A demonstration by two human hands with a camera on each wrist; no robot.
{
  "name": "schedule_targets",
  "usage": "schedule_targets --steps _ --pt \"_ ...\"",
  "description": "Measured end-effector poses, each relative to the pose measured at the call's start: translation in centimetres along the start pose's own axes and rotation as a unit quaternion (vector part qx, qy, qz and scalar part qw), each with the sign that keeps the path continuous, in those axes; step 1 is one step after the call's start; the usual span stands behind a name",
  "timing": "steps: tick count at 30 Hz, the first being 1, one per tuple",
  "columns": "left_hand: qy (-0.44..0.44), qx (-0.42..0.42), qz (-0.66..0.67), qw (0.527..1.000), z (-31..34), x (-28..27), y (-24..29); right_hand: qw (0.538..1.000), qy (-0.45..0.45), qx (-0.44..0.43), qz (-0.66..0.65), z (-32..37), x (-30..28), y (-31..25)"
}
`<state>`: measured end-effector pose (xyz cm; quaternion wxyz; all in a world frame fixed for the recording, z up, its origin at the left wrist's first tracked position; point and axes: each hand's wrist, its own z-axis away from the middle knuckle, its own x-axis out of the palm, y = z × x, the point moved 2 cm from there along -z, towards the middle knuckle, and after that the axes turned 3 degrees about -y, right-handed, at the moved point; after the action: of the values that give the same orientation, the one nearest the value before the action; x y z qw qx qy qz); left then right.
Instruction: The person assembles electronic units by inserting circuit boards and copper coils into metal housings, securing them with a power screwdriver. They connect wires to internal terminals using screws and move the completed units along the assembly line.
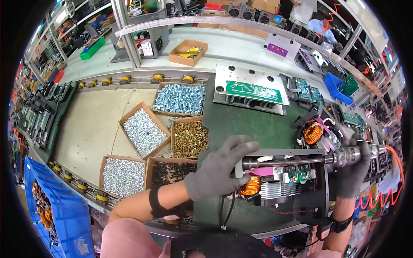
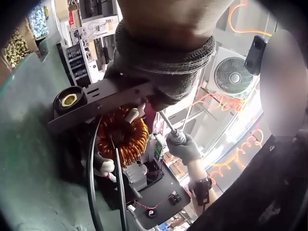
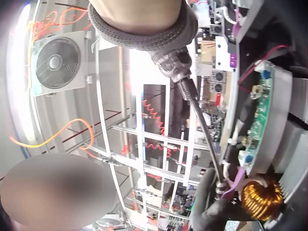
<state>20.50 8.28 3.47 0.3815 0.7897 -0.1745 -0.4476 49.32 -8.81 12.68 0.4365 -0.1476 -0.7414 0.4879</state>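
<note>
My gloved left hand (image 1: 215, 172) holds the left end of a black metal chassis (image 1: 297, 152), its thumb low beside a copper-wound coil (image 1: 251, 185). At the right, my gloved right hand (image 1: 350, 176) grips an air screwdriver (image 1: 345, 157) laid level over the chassis. Its long shaft (image 3: 206, 127) runs left, with the tip right at the left hand's fingers. Inside the chassis sit a finned heatsink (image 1: 279, 190), a small green circuit board (image 1: 300, 175) and a purple strip (image 1: 262, 171). Black cables (image 2: 91, 168) hang from the coil end. The left fingertips hide the point where the bit ends.
Cardboard boxes of blue-silver (image 1: 179, 99), silver (image 1: 144, 131), brass (image 1: 189, 138) and black screws (image 1: 170, 171) stand to the left. A metal plate with a green board (image 1: 254, 91) lies behind. Another coil unit (image 1: 313, 134) sits beyond the chassis. A red coiled hose (image 1: 398, 172) trails from the screwdriver.
</note>
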Motion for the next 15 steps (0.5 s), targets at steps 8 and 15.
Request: schedule_targets --steps 8,15 --pt "0.047 0.030 0.028 0.998 -0.2 -0.1 0.4 0.998 -0.024 0.055 -0.022 -0.8 -1.9 2.7" --pt "0.006 -0.007 -0.028 1.000 0.2 -0.7 0.7 0.994 -0.072 -0.081 0.017 0.2 3.2 -4.5"
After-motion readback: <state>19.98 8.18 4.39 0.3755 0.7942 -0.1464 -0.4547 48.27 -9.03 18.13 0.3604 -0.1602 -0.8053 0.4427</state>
